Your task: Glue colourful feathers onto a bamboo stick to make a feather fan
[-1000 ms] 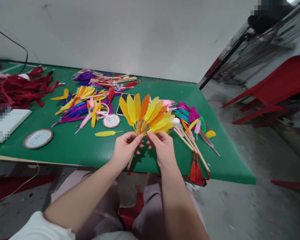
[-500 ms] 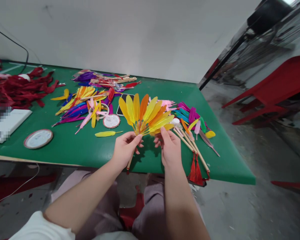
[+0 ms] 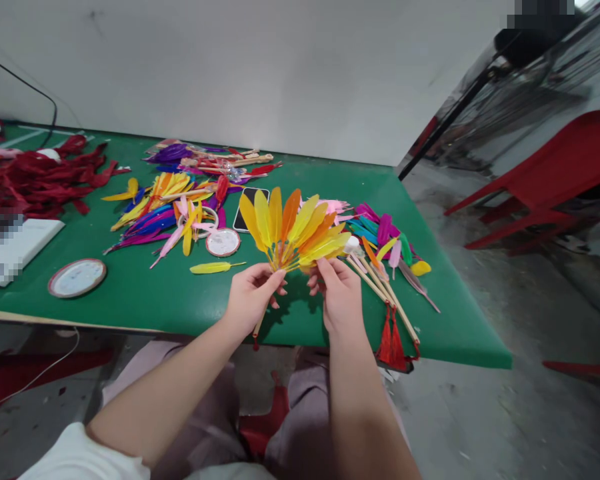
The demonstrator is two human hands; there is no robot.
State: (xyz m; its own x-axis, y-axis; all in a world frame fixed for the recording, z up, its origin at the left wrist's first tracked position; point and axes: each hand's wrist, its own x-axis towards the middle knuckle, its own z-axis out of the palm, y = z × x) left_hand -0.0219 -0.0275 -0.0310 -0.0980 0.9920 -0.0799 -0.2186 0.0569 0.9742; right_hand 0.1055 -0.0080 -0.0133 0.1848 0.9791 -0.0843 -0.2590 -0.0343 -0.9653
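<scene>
A feather fan of yellow and orange feathers is spread upright above the green table's front edge. My left hand is closed round its base, thumb on the quill ends, and the wooden handle slants down below the palm. At the fan's right side my right hand pinches a low yellow feather between thumb and fingers; its fingertips are partly hidden. A loose yellow feather lies on the table left of my left hand.
Wooden handles with red tassels lie at the right. Multicoloured feathers spread behind them. A phone, a small round lid, a larger lid, feather piles and dark red strips lie left. A red chair stands right.
My right thumb has slid slightly left and down along the fan's right-hand feathers. The fan has shifted very slightly right; my left hand keeps its hold.
</scene>
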